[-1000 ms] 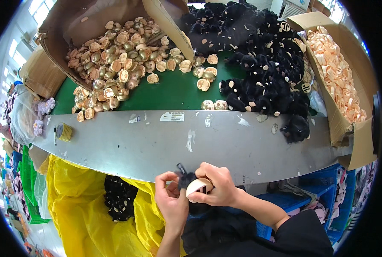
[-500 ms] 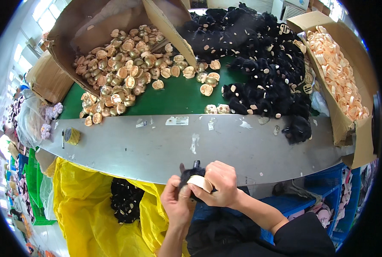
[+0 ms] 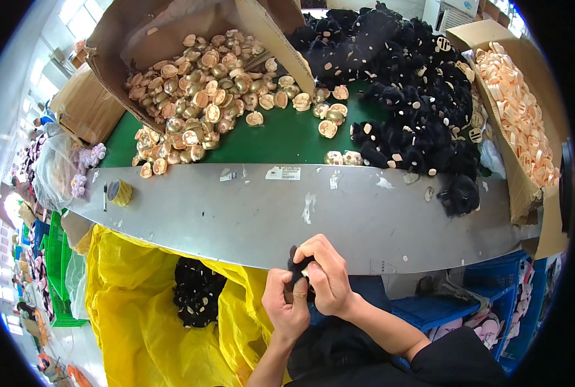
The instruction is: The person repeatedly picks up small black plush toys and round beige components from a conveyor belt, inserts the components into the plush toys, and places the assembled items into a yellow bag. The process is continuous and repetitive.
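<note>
Grey metal shelf (image 3: 248, 219) fronts a green table (image 3: 281, 138). At left, a yellow plastic bag (image 3: 139, 309) already holds a few black plush pieces (image 3: 197, 293); tan shell halves (image 3: 197, 97) and a big black plush heap (image 3: 403, 84) are, I judge, left to do. Left hand (image 3: 287, 309) and right hand (image 3: 329, 280) together pinch one small black plush piece (image 3: 297, 271) just below the shelf edge.
</note>
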The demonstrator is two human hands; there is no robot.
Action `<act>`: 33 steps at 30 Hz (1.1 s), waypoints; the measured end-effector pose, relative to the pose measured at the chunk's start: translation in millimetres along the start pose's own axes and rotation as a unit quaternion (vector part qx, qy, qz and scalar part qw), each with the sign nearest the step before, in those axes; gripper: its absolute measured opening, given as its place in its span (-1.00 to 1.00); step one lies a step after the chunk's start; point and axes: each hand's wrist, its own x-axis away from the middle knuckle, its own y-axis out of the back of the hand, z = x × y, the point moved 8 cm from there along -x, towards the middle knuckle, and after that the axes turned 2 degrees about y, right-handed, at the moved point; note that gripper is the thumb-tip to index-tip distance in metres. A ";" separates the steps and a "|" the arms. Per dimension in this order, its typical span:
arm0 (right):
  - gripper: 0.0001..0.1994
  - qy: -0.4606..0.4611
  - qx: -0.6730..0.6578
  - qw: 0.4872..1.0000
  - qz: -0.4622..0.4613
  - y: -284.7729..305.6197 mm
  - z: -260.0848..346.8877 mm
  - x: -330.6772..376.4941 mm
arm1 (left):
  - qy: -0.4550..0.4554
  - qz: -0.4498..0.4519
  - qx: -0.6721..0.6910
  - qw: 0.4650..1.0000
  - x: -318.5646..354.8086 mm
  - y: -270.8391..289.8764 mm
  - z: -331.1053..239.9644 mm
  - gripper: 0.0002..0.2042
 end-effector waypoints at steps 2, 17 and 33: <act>-0.84 0.000 0.014 1.000 0.006 -4.7 -15.3 5.4 | -0.074 0.007 -0.055 0.996 3.1 -4.4 -8.9 -0.87; -0.91 -0.001 0.165 0.986 -0.019 -43.3 -25.1 -1.4 | 0.005 -0.011 -0.101 0.995 3.5 50.5 2.2 -0.84; -0.85 0.064 0.429 0.897 0.082 108.6 -85.8 -168.7 | -0.065 -0.234 -0.324 0.914 2.8 199.5 -6.4 -0.84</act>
